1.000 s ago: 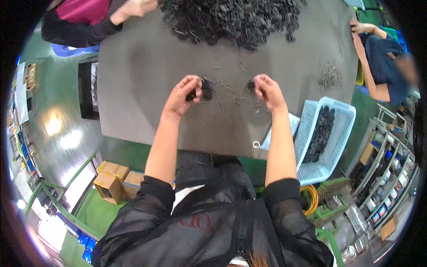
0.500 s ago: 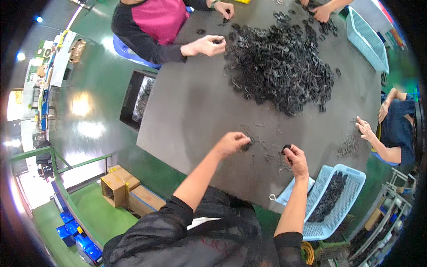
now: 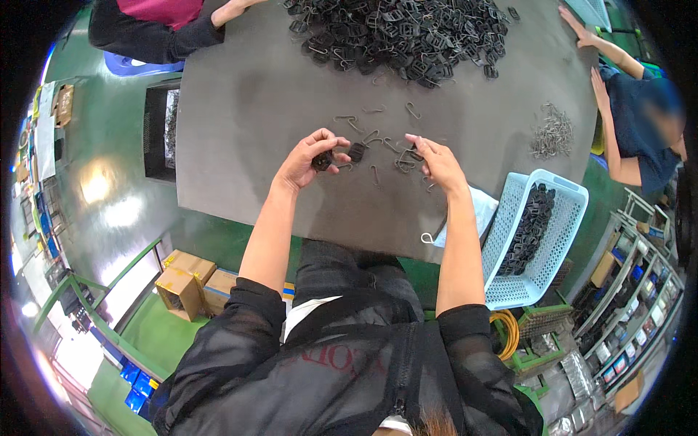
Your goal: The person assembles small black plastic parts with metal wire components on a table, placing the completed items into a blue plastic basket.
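Note:
Curled fingers of my left hand (image 3: 299, 161) hold a small clump of black plastic buckles (image 3: 322, 160). Just beyond their tips is another black buckle (image 3: 356, 152); whether it touches them I cannot tell. To the right, my right hand (image 3: 442, 166) pinches a small dark piece (image 3: 416, 154), seemingly a black buckle, between thumb and fingers. Bent metal wire hooks (image 3: 373, 136) lie scattered on the grey table (image 3: 247, 131) between and beyond the hands. A large heap of black buckles (image 3: 407, 36), some with wire hooks, covers the table's far middle.
A light blue basket (image 3: 542, 283) with black buckles stands at the table's right near corner, beside a pale blue face mask (image 3: 480, 211). A pile of hooks (image 3: 552, 132) lies near a co-worker's arm (image 3: 614, 138). Another co-worker's sleeve (image 3: 167, 36) reaches in from far left.
The view has shifted, so the heap sits higher in it. My left hand has turned, showing the buckles it holds. The right-hand co-worker's hand has moved away from the hook pile.

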`<state>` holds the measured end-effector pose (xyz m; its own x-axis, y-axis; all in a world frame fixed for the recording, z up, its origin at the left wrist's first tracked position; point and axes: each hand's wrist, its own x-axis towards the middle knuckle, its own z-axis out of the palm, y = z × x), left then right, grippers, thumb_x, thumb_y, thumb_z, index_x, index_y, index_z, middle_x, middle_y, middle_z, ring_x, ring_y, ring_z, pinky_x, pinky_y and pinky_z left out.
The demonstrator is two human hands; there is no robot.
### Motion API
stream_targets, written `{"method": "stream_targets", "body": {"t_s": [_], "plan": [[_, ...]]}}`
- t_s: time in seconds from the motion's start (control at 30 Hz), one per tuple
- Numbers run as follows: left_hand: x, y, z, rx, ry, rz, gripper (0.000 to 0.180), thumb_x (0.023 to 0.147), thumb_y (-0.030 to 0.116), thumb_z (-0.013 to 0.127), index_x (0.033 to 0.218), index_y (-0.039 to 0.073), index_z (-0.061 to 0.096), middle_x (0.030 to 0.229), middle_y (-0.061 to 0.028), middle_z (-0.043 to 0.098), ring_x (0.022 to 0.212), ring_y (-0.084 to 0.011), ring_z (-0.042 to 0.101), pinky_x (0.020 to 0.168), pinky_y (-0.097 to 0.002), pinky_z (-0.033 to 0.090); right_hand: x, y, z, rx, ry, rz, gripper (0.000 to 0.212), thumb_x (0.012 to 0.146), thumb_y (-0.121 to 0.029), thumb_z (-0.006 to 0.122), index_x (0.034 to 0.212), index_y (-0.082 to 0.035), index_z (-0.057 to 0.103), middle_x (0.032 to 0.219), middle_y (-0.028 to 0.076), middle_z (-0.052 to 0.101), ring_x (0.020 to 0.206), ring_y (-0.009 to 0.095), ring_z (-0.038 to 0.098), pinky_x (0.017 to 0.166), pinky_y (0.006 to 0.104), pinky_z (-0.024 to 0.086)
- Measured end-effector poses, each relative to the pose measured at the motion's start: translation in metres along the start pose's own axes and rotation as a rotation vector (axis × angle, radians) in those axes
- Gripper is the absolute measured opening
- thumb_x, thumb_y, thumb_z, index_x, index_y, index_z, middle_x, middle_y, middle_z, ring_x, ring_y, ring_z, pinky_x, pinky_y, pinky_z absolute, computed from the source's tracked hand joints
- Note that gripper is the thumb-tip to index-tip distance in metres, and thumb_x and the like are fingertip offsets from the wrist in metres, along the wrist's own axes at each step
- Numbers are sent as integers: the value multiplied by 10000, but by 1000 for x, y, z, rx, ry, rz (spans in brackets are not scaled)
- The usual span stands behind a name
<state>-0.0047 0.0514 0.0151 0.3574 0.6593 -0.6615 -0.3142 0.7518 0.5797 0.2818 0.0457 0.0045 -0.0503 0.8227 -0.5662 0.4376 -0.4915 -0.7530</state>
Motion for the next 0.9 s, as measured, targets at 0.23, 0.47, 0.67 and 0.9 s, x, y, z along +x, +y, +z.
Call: {"method": "stream_targets", "body": {"t_s": [0.23,0.47,0.67,0.9], "plan": [[14,-48,32,1120,545,320,266,755,210,691,902,42,545,864,-80,602,704,-229,586,632,-352,469,-24,-10,-14,278,29,332,393,914,-414,482,1206,-168,574,671,-56,386,501,54,301,414,187,221],[10,-44,54,1075,320,292,244,722,217,720,795,38,571,808,-83,598,734,-227,585,666,-345,467,-44,7,-28,739,-130,304,412,922,-393,449,1085,-52,615,758,8,558,615,102,536,449,200,414],[-17,-39,152,1211,-15,615,225,721,211,705,824,61,571,839,-77,596,757,-247,599,676,-341,474,-67,31,-2,1194,-190,210,475,917,-430,424,1111,-19,562,976,117,617,882,221,628,694,341,546],[-23,-67,236,1433,-227,1212,197,725,142,642,898,63,589,1017,-98,567,1014,-286,525,886,-402,420,-104,20,-11,1914,164,92,382,920,-397,450,1084,-65,547,917,109,602,895,266,593,822,429,489]]}}
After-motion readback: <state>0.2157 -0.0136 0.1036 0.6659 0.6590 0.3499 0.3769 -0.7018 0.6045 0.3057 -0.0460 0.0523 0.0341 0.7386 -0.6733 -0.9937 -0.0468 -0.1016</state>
